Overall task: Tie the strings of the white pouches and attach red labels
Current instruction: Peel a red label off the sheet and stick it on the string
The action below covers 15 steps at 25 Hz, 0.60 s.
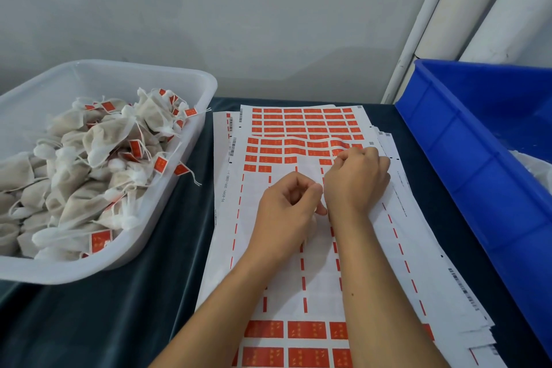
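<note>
- Grey wall (209, 9) behind, white pipes (466, 9) in the right corner, dark cloth (89, 323) over the table.
- Label sheets (388, 263) lie stacked and fanned mid-table, between the two bins.
- On the top sheet most of the middle is peeled bare: only red dashes are left there. Full red labels (301, 122) remain in rows at the far end and at the near edge.
- White tub (179, 176) on our left, touching the cloth, just beside the sheets.
- Tub holds a heap of pouches (74, 176), strings tied, many with a red tag on the string. A few strings hang over the tub rim.
- Blue crate (466, 164) on our right, its corner overlapping the table edge; something white inside, too little visible to tell what.
- Our left hand (286, 212) rests on the bare part of the sheet, fingers curled in, thumb and forefinger tips together. White material shows under the palm; we cannot tell whether it is a pouch or whether the hand holds it.
- Our right hand (357, 179) is just beside the left, knuckles up, fingertips bent down onto the row of labels at the edge of the peeled area. Whether a label is pinched, we cannot tell.
- Both forearms cross the near part of the sheets.
</note>
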Motion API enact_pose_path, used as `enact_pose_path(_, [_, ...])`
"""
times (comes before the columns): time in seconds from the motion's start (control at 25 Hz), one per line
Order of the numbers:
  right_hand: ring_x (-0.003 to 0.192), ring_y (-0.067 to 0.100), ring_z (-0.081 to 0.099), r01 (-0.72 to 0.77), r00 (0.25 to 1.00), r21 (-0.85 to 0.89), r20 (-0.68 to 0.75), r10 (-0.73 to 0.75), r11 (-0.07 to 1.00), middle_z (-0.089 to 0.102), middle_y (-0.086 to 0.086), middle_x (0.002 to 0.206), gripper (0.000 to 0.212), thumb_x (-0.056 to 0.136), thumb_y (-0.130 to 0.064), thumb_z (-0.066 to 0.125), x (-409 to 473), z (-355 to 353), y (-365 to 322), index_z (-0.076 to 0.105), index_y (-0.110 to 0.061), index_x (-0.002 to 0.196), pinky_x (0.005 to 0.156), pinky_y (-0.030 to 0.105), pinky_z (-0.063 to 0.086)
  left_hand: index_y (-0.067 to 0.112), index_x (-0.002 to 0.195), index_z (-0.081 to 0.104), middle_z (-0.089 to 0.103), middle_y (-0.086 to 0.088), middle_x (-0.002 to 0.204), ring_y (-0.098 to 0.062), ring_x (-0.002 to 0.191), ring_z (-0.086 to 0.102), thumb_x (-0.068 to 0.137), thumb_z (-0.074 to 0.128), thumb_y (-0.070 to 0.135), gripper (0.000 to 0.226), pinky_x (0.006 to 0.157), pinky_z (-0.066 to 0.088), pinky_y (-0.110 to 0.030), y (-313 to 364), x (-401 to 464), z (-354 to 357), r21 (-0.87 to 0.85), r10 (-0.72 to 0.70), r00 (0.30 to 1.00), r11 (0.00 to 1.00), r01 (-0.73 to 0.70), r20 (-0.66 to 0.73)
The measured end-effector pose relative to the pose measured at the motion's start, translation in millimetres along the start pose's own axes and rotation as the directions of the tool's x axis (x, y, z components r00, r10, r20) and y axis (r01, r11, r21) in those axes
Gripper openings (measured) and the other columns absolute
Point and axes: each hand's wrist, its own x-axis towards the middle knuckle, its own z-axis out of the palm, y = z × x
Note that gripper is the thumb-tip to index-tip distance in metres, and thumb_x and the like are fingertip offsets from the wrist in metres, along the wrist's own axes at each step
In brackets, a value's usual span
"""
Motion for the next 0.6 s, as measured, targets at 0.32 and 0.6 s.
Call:
enact_pose_path(0.32, [0.082, 0.016, 0.061, 0.073, 0.997, 0.175, -0.047, -0.065, 0.982, 0.071, 0.004, 0.102, 0.019, 0.099, -0.032, 0.058, -5.0, -0.5, -2.8, 0.058, -0.016, 0.109, 0.077, 0.031, 0.047, 0.024, 0.085, 0.071, 0.075, 0.006, 0.085, -0.013, 0.082, 0.071, 0.1, 0.064, 0.024, 0.016, 0.069, 0.056, -0.015, -4.3, 2.8, -0.1, 0.002, -0.005, 0.998, 1.0, 0.005, -0.067])
enact_pose_path(0.6, [0.079, 0.01, 0.063, -0.015, 0.993, 0.448, -0.095, 0.065, 0.894, 0.072, 0.001, 0.108, 0.012, 0.106, -0.029, 0.05, -3.6, -8.0, -0.2, 0.054, -0.018, 0.112, 0.066, 0.021, 0.052, 0.026, 0.086, 0.07, 0.075, 0.01, 0.084, -0.008, 0.081, 0.071, 0.101, 0.064, 0.026, 0.016, 0.069, 0.052, -0.009, -5.3, 4.3, 1.1, 0.01, 0.008, 0.997, 1.0, -0.008, -0.077])
